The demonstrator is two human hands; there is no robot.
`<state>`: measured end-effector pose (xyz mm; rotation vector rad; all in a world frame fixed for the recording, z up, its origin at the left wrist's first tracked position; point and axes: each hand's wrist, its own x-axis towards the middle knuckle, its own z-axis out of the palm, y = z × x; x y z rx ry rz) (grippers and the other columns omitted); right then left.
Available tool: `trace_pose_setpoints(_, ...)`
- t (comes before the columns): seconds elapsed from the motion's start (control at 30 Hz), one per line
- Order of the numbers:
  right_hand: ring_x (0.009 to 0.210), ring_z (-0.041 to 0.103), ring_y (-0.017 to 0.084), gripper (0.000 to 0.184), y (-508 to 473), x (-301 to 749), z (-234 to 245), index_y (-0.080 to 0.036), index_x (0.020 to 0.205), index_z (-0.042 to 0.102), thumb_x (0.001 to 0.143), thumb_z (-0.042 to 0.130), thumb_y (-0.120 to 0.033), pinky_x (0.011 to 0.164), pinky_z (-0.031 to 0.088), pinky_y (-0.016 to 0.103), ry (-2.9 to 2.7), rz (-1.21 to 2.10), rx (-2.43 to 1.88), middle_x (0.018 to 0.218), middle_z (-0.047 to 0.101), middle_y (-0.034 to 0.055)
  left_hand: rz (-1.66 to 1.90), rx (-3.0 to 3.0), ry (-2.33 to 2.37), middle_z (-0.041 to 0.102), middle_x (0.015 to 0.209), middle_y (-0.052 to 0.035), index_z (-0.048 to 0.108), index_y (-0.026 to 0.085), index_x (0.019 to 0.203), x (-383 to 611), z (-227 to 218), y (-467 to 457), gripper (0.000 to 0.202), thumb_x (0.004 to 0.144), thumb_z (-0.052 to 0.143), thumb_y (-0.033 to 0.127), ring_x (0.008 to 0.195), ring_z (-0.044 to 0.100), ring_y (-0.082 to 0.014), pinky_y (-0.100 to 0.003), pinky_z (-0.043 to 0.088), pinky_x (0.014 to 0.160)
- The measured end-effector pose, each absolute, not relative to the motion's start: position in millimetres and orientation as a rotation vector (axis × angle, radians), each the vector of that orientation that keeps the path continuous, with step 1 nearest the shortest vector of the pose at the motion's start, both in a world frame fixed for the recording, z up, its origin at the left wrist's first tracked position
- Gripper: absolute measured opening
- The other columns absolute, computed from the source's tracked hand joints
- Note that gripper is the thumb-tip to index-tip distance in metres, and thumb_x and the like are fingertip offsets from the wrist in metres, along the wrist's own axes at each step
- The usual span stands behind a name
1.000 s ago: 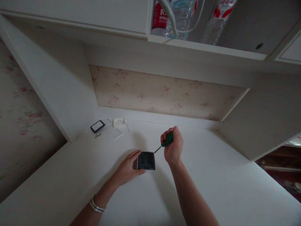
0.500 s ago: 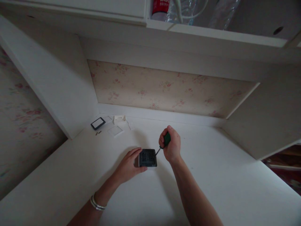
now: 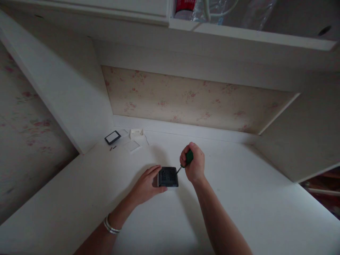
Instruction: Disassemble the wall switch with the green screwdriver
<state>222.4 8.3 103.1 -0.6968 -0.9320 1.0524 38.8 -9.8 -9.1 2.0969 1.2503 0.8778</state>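
A square black plate with a pale edge, which looks like the back of a wall switch or socket, lies on the white tabletop. My left hand grips it from the left, fingers along the far edge and thumb along the near one. In my right hand is a screwdriver, its green handle wrapped by my fingers. The metal shaft slants down to the left, and its tip meets the right side of the black plate. Whether the tip sits in a screw is too small to tell.
At the back left lie a dark frame with a white centre, two small dark strips, a white square frame and a cream-coloured plastic part. A shelf with a red-labelled container and clear plastic overhangs the table.
The view has shifted slightly, so everything sits a little differently in the picture. Both hands keep their hold, and the screwdriver stays against the right side of the black plate.
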Motion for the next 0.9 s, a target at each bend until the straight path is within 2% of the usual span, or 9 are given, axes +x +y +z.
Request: trace_pose_setpoints(0.9, 0.036, 0.036, 0.008, 0.031, 3.1, 219.6, 103.9, -0.019, 0.062, 0.050, 0.084, 0.056, -0.040, 0.033, 0.025, 0.020, -1.012, 1.030, -0.720, 0.045, 0.045, -0.0052, 0.828, 2.083, 1.256, 0.042, 0.142, -0.0066, 0.045, 0.024, 0.136, 37.8, -9.2, -10.0, 0.076, 0.068, 0.074, 0.042, 0.130, 0.039, -0.0261, -0.040, 0.031, 0.110)
